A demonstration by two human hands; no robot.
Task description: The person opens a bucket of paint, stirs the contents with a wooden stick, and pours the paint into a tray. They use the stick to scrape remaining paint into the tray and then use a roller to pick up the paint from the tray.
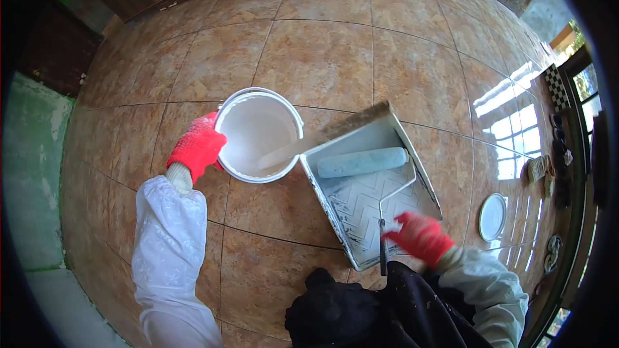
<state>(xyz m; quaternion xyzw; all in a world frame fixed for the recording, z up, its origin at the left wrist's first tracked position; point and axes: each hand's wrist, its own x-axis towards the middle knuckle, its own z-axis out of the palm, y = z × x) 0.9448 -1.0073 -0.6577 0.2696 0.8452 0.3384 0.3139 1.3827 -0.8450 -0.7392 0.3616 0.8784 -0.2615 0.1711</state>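
Two red-gloved hands at a paint bucket and a roller tray on a tiled floor.

The left hand (197, 147) has its grip clenched on the near-left rim of the white bucket (258, 134), which holds white paint and tilts toward the grey roller tray (371, 187) just beside it; a pale stream of paint (290, 150) runs from the bucket to the tray's corner. The right hand (418, 236) is blurred at the tray's near edge, by the dark handle (383, 245) of the paint roller (362, 162), whose pale blue sleeve lies across the tray; whether that grip is clenched cannot be told. A round white lid (492, 217) lies on the floor (322, 58) to the tray's right.
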